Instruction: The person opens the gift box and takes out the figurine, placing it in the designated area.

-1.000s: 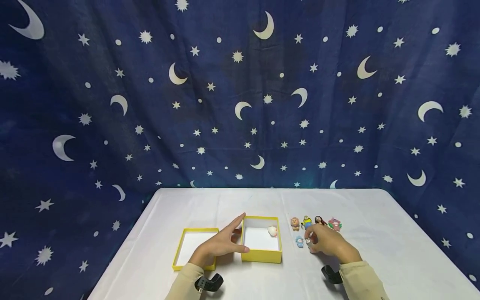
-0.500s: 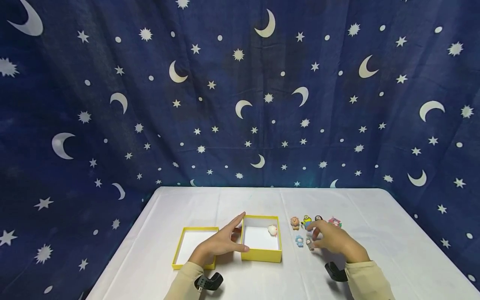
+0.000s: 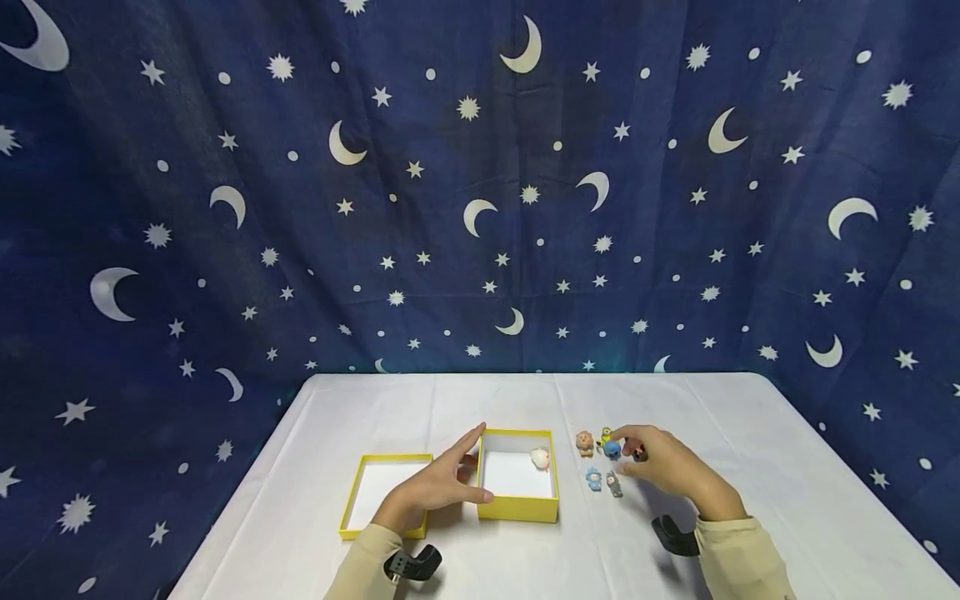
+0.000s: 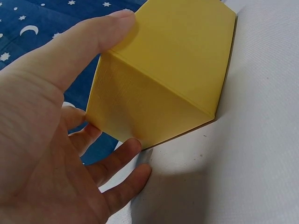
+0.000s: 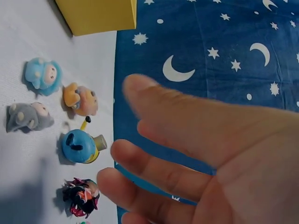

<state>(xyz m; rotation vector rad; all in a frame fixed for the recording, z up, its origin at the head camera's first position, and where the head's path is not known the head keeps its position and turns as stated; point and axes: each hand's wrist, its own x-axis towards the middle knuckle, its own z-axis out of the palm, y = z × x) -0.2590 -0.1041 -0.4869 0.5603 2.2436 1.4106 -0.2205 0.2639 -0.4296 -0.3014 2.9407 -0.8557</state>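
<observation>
A yellow box (image 3: 517,508) with a white inside stands on the table, a small white figurine (image 3: 540,457) in its far right corner. My left hand (image 3: 438,483) holds the box at its left side, thumb on the front face and fingers along the side. My right hand (image 3: 667,467) hovers over the toy figurines with thumb and fingers apart, nothing between them. Nearest its fingers are a yellow-and-blue minion figurine (image 5: 79,147) and a dark-haired figurine (image 5: 81,198). An orange-brown animal figurine (image 3: 584,443), a light blue one (image 3: 594,478) and a grey one (image 3: 614,484) stand nearby.
A shallow yellow-edged lid (image 3: 382,487), white inside, lies left of the box, partly behind the left hand. White cloth covers the table (image 3: 487,400). A dark blue curtain (image 3: 420,208) with moons and stars hangs behind it.
My right hand has let go of the grey figurine and moved back and right over the far row, hiding the pink figurine. The left hand stays at the box.
</observation>
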